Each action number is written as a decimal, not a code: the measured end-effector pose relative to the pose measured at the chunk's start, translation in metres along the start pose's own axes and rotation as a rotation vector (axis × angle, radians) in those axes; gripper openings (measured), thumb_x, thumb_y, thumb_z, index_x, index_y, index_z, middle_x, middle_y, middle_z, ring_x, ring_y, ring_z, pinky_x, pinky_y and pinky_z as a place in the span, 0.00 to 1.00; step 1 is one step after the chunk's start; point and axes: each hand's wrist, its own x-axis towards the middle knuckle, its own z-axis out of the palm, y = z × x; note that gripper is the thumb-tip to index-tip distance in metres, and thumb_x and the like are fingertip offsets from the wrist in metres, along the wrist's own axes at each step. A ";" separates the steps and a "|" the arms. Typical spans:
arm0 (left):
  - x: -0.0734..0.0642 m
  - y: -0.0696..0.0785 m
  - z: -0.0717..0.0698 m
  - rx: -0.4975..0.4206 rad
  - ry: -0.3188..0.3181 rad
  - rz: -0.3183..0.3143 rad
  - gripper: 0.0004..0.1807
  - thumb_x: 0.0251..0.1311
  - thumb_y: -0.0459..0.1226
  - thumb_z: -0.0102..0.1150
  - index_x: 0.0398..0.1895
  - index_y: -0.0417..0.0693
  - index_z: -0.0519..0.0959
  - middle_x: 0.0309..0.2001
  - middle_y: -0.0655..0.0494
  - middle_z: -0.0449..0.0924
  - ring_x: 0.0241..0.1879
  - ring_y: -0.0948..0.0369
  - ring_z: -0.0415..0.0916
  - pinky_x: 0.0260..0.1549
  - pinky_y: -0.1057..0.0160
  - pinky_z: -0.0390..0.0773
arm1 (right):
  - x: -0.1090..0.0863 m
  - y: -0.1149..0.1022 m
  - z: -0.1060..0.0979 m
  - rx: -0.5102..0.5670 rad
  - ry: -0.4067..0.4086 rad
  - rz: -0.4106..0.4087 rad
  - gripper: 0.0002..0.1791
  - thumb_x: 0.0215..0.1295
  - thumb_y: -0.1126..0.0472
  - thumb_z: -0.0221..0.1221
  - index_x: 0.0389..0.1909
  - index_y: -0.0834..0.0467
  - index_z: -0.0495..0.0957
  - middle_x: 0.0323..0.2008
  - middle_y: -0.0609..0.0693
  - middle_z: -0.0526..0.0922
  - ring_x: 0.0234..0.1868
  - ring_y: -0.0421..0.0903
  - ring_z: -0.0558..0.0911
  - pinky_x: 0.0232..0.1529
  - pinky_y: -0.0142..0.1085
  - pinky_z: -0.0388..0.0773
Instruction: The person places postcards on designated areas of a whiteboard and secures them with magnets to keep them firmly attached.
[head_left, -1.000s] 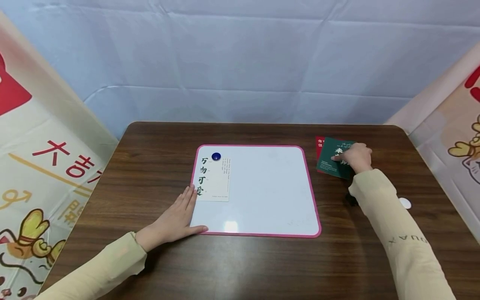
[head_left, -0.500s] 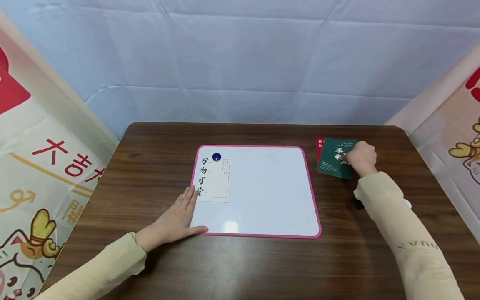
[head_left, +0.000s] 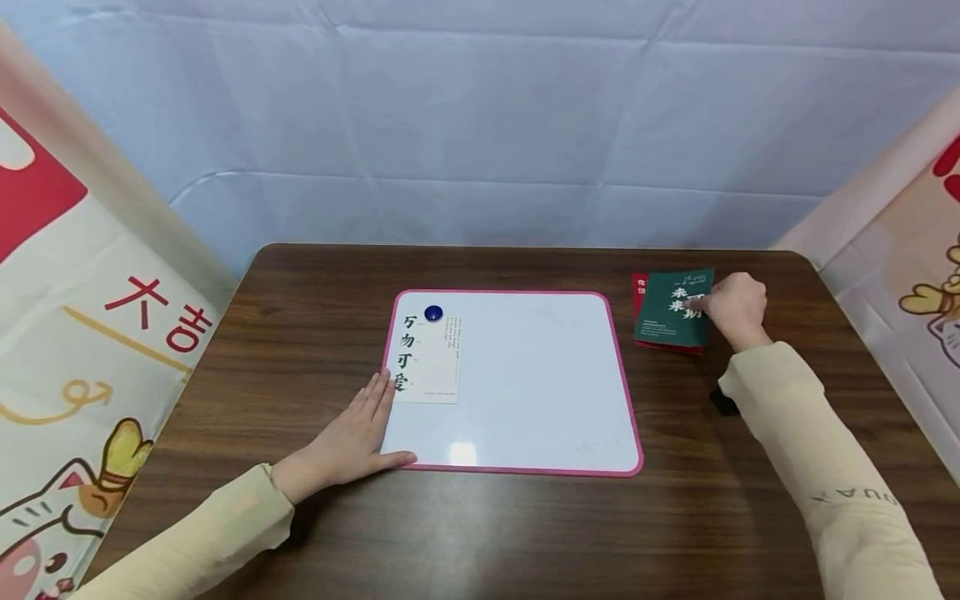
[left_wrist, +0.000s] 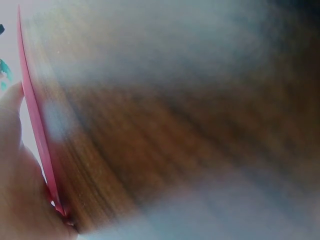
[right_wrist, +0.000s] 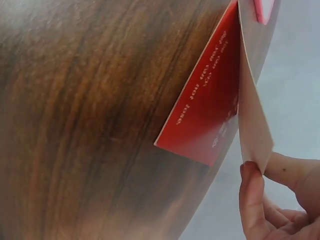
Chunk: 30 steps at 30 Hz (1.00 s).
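Observation:
In the head view my right hand [head_left: 738,308] pinches the right edge of a green card [head_left: 667,312] with white characters. The right wrist view shows that card's pale back [right_wrist: 252,105] tilted up between thumb and finger. Beneath it a red card [right_wrist: 207,95] lies flat on the table. My left hand [head_left: 356,437] rests with straight fingers on the left edge of a pink-rimmed whiteboard [head_left: 540,383]. On the board's left side lies a white card [head_left: 431,358] with black characters, a round blue magnet [head_left: 432,313] at its top edge.
The board and cards lie on a brown wooden table [head_left: 510,533]. A small black object [head_left: 723,402] sits partly under the right sleeve [head_left: 810,442]. A pale cloth backdrop [head_left: 480,125] stands behind the table, with printed banners at both sides.
My right hand has moved slightly right and lifted the green card's right edge off the red card. The white disc by the right sleeve is now hidden. The left hand has stayed put.

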 end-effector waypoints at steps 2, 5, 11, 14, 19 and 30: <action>0.000 0.000 0.000 0.000 0.006 0.004 0.60 0.48 0.73 0.36 0.69 0.32 0.44 0.71 0.40 0.33 0.70 0.48 0.34 0.64 0.50 0.48 | 0.000 -0.001 -0.001 0.006 0.003 -0.007 0.24 0.50 0.56 0.66 0.05 0.57 0.65 0.07 0.49 0.65 0.18 0.48 0.66 0.17 0.39 0.61; 0.000 0.000 0.001 0.004 0.014 0.006 0.60 0.49 0.73 0.37 0.69 0.32 0.44 0.71 0.40 0.33 0.70 0.48 0.34 0.64 0.50 0.49 | 0.000 -0.004 0.000 0.012 0.004 -0.017 0.21 0.51 0.57 0.66 0.09 0.60 0.68 0.07 0.49 0.67 0.21 0.50 0.67 0.18 0.39 0.62; 0.000 0.000 0.000 0.005 0.019 0.009 0.59 0.49 0.72 0.38 0.69 0.32 0.44 0.71 0.39 0.34 0.69 0.47 0.35 0.64 0.50 0.49 | -0.002 -0.012 0.002 0.027 0.003 -0.028 0.19 0.53 0.57 0.64 0.30 0.73 0.76 0.26 0.66 0.78 0.36 0.62 0.72 0.29 0.49 0.71; 0.000 0.001 -0.002 0.001 0.009 0.006 0.60 0.49 0.72 0.37 0.69 0.32 0.44 0.71 0.39 0.33 0.69 0.47 0.34 0.64 0.50 0.49 | -0.002 -0.017 0.002 0.036 0.005 -0.025 0.23 0.54 0.56 0.64 0.39 0.74 0.75 0.38 0.70 0.77 0.43 0.64 0.71 0.35 0.52 0.71; 0.000 0.000 -0.002 0.000 0.002 0.004 0.60 0.49 0.73 0.36 0.69 0.32 0.44 0.71 0.39 0.33 0.69 0.47 0.34 0.64 0.51 0.48 | -0.004 -0.024 0.003 0.023 0.030 -0.033 0.24 0.53 0.56 0.64 0.40 0.74 0.75 0.38 0.69 0.77 0.42 0.62 0.71 0.36 0.51 0.71; 0.003 -0.004 0.003 0.000 -0.003 0.006 0.60 0.49 0.73 0.36 0.69 0.32 0.43 0.71 0.39 0.32 0.69 0.47 0.33 0.64 0.50 0.48 | -0.013 -0.038 0.001 0.037 0.044 -0.134 0.20 0.54 0.58 0.64 0.36 0.73 0.75 0.34 0.70 0.78 0.30 0.55 0.74 0.19 0.35 0.68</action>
